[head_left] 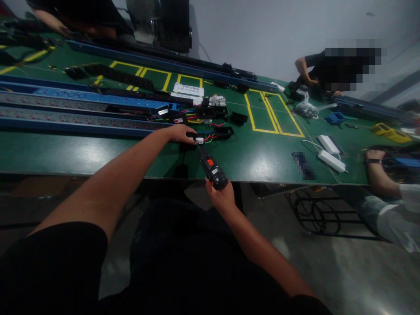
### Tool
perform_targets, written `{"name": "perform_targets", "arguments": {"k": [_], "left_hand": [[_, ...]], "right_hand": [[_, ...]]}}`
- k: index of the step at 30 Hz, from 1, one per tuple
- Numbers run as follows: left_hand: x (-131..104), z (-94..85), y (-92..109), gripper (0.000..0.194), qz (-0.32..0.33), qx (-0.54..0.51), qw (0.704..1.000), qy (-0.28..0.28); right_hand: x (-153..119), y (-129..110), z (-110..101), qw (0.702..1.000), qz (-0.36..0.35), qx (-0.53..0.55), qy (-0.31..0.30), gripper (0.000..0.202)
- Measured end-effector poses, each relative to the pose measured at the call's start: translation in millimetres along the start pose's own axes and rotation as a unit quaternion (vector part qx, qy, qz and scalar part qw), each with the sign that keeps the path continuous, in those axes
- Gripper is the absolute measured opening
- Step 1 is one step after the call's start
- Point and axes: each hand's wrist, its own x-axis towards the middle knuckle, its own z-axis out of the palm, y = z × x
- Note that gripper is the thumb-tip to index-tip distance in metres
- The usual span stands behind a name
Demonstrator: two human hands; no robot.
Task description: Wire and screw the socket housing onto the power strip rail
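Observation:
My right hand is wrapped round a black and orange power screwdriver, which points away from me. Its tip meets a small white terminal block at the near edge of the wiring. Closed on the black housing around that block is my left hand. Red and green wires run from the block to an open black box on the right. More wires, dark connector boxes and white terminal blocks lie just beyond.
Long blue metal channels stretch left across the green table. A printed sheet lies behind the wiring. White power adapters, a dark phone-like object and yellow bins are at right. Other people work at the far side and right.

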Motion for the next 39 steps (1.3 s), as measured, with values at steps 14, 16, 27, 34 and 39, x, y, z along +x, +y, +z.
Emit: {"name": "perform_targets", "arguments": {"k": [14,16,27,34,39], "left_hand": [[-1.9,1.4,2.0,0.092,0.003,-0.014,1.0,0.005],[-1.5,2.0,1.5,0.092,0.004,-0.016,1.0,0.008],[1.6,2.9,-3.0,0.097,0.006,-0.02,1.0,0.007],[0.4,1.3,-1.2,0.096,0.006,-0.013,1.0,0.004],[3.8,-2.2,-3.4,0.099,0.013,-0.047,0.999,-0.018]], "right_hand": [[-1.1,6.1,6.4,1.0,0.008,0.013,0.012,0.024],[-1.2,5.9,6.3,1.0,0.01,0.01,0.011,0.025],[-3.4,2.6,4.8,0.999,0.016,0.028,0.003,0.026],[-4.2,2.4,4.2,0.999,0.022,0.027,0.003,0.025],[-2.0,4.5,6.1,0.999,0.028,0.033,0.014,0.025]]}}
